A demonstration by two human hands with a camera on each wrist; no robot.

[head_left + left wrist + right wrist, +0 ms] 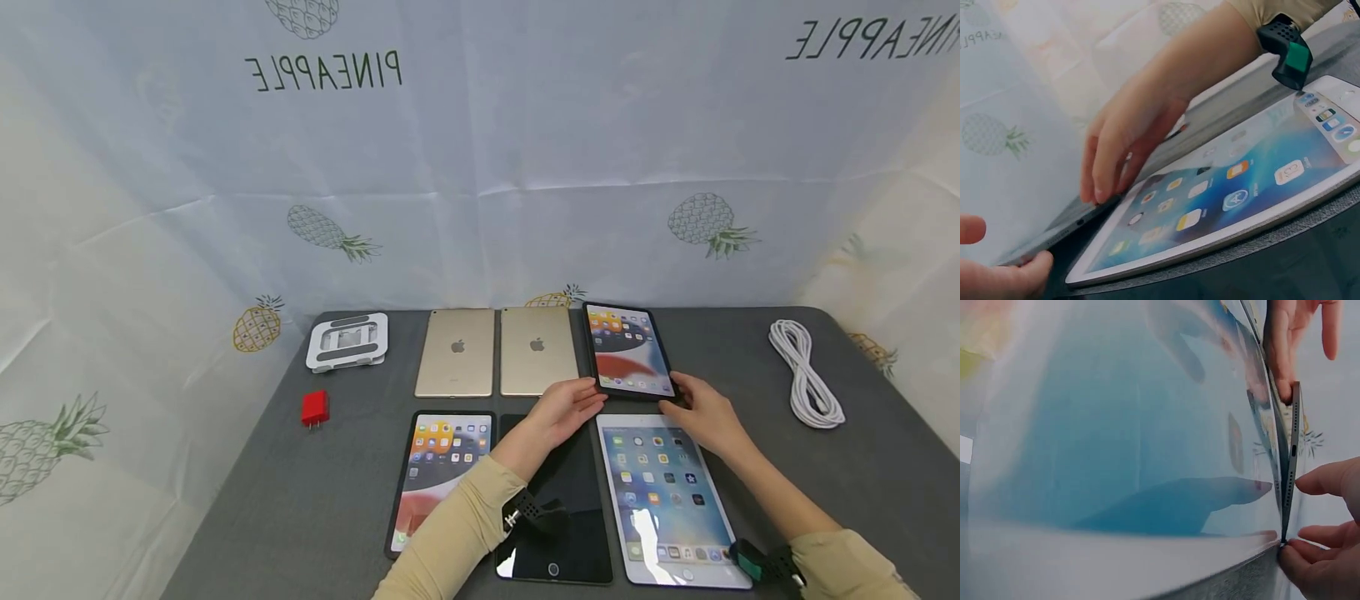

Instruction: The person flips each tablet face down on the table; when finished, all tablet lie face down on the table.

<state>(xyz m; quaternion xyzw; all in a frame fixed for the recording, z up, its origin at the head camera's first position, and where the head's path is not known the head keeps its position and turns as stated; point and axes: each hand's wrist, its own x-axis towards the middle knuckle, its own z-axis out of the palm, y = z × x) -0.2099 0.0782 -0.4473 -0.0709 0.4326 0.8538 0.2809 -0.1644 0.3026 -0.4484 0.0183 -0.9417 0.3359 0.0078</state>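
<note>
A black-framed tablet point(632, 350) with its screen lit lies at the far right of the tablet rows. Its near edge shows thin and side-on in the right wrist view. My left hand point(566, 408) touches the near left corner with nearly straight fingers, and one digit stands off it in the left wrist view. At the near right corner, my right hand point(705, 417) grips the tablet between thumb and fingers. Just below, a white tablet point(671, 500) displays app icons. Under my left forearm lies a dark-screened tablet point(555, 542), partly covered by the arm.
Two gold tablets point(455, 354) lie back-up along the far edge. Another lit tablet point(442, 467) is at the near left, partly behind my sleeve. Further left are a folded white stand point(347, 342) and a red charger point(315, 408). A coiled white cable point(806, 375) lies at right.
</note>
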